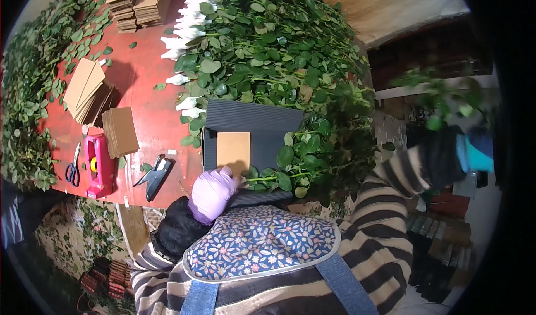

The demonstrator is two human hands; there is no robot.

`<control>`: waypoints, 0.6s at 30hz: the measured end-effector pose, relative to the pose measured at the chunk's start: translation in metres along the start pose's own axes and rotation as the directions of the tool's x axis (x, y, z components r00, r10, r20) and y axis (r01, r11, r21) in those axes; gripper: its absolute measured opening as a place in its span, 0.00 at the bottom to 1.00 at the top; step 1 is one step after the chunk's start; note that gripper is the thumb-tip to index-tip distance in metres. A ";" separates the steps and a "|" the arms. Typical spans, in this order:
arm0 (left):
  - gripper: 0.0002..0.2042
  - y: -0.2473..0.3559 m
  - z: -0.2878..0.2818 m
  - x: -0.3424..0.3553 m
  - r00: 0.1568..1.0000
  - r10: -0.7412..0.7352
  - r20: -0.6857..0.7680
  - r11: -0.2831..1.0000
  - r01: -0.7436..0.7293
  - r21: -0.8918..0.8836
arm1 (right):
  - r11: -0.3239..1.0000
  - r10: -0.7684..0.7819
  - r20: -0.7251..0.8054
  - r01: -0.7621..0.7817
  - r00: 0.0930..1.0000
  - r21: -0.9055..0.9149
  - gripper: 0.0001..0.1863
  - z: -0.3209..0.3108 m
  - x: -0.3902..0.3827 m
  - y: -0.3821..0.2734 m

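Observation:
My left hand [212, 195], in a lilac glove, is closed at the near edge of a dark corrugated sheet [262, 114]. Its fingertips meet the left end of a leafy stem [268, 178], whose tip is hidden under the glove. A tan cardboard piece [233, 149] lies on the sheet just beyond these fingers. Far out to the right is my right hand [478, 150] in a blue-teal glove, blurred at the picture's rim, its fingers not distinguishable. Blurred leafy stems [446, 94] show just above it; whether the hand grips them is unclear.
On the red table [159, 108] are a stapler [159, 178], scissors [73, 167], a pink tape dispenser [97, 167] and cardboard stacks [89, 91]. A large pile of leafy stems [279, 52] with white-covered heads [187, 33] fills the far side. More foliage [28, 91] lies left.

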State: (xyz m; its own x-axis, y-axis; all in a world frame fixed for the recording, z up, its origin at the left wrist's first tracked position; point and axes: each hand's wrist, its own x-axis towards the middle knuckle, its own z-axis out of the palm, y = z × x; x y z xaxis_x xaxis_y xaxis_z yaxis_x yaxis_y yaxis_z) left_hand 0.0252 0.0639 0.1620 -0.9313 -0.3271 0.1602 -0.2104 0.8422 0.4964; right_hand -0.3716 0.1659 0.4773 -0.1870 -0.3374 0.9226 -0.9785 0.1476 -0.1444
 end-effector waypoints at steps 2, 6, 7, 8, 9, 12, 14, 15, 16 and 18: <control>0.09 0.002 -0.002 -0.002 1.000 0.001 0.003 1.000 -0.001 -0.015 | 0.970 0.135 -0.032 -0.126 0.990 0.207 0.24 0.001 0.004 -0.004; 0.08 0.004 -0.002 0.001 1.000 0.010 0.009 0.999 -0.011 0.040 | 0.934 0.276 0.085 -0.288 0.957 0.211 0.22 0.016 -0.015 -0.047; 0.09 0.005 -0.001 0.002 1.000 0.014 -0.008 1.000 -0.014 0.028 | 0.971 0.191 0.262 -0.221 0.946 0.093 0.18 0.026 -0.032 -0.062; 0.10 0.005 -0.001 0.001 1.000 0.009 -0.023 1.000 -0.009 0.020 | 0.996 0.017 0.497 -0.056 0.867 0.063 0.15 0.037 -0.050 -0.077; 0.10 0.004 0.000 -0.004 0.999 -0.043 -0.014 0.998 0.044 0.045 | 0.984 -0.162 0.696 0.058 0.699 0.171 0.12 0.060 -0.076 -0.085; 0.08 0.005 0.003 -0.003 0.997 0.002 -0.082 0.997 0.005 0.076 | 0.966 -0.259 0.949 0.039 0.179 0.256 0.07 0.073 -0.167 -0.092; 0.09 0.001 0.009 -0.006 0.996 0.029 -0.078 0.995 -0.022 0.094 | 0.977 -0.209 0.978 0.027 -0.011 0.209 0.06 0.069 -0.224 -0.087; 0.12 0.005 -0.006 -0.002 1.000 0.010 -0.016 0.999 -0.009 0.044 | 0.984 -0.179 0.981 -0.009 -0.080 0.179 0.05 0.066 -0.248 -0.082; 0.15 0.003 -0.006 -0.004 1.000 -0.021 0.012 0.999 0.021 -0.048 | 0.987 -0.159 0.978 -0.039 -0.139 0.155 0.04 0.065 -0.265 -0.080; 0.19 0.005 -0.014 0.001 0.997 -0.080 -0.014 0.989 0.078 -0.123 | 0.986 -0.154 0.974 -0.093 -0.166 0.140 0.06 0.058 -0.269 -0.083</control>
State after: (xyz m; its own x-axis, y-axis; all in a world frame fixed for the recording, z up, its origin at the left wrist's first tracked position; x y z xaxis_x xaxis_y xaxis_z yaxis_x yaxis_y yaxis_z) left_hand 0.0273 0.0622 0.1764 -0.9072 -0.3995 0.1321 -0.2441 0.7553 0.6082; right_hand -0.2455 0.1902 0.2202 0.0966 -0.8725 -0.4790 -0.9594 0.0466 -0.2783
